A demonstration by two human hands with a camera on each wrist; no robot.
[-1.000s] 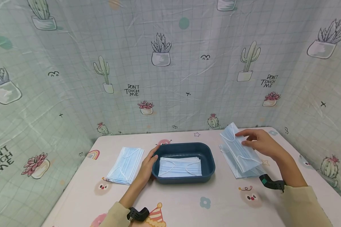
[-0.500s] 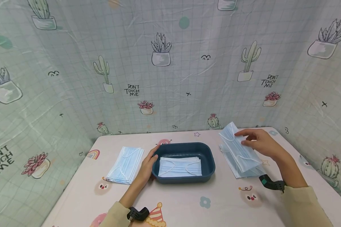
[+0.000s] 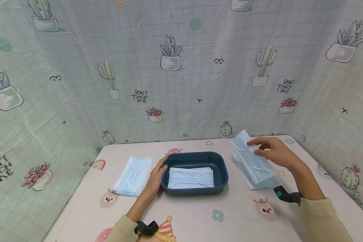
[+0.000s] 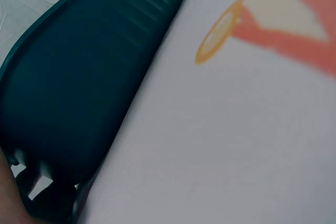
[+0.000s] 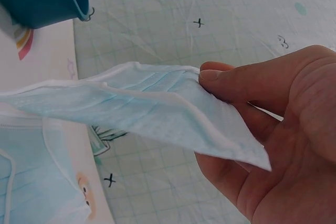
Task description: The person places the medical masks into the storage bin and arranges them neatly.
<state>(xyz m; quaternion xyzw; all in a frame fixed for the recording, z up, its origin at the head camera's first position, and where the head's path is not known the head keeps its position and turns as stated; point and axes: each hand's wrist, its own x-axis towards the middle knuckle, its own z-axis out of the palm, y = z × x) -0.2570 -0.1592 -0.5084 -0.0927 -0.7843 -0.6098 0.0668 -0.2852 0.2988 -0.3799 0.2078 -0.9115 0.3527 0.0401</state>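
Note:
In the head view a dark blue plastic box [image 3: 195, 192] stands mid-table, with a stack of light blue face masks [image 3: 190, 178] inside. My left hand [image 3: 152, 178] holds the box at its left side, the thumb at the rim. On the right, my right hand [image 3: 273, 151] pinches a face mask [image 3: 251, 156] between thumb and fingers. This mask slants upward, its far end raised over more masks [image 3: 243, 171] on the table. The right wrist view shows the thumb on top of the pinched mask [image 5: 157, 103] at one corner.
A second stack of face masks [image 3: 132, 176] lies on the table left of the left forearm. The light patterned table [image 3: 193, 218] meets a cactus-print cloth [image 3: 181, 111] at the back and sides. Each wrist wears a black camera band.
The raised end of the mask in my right hand has shifted slightly left. My left hand and the box stay in place.

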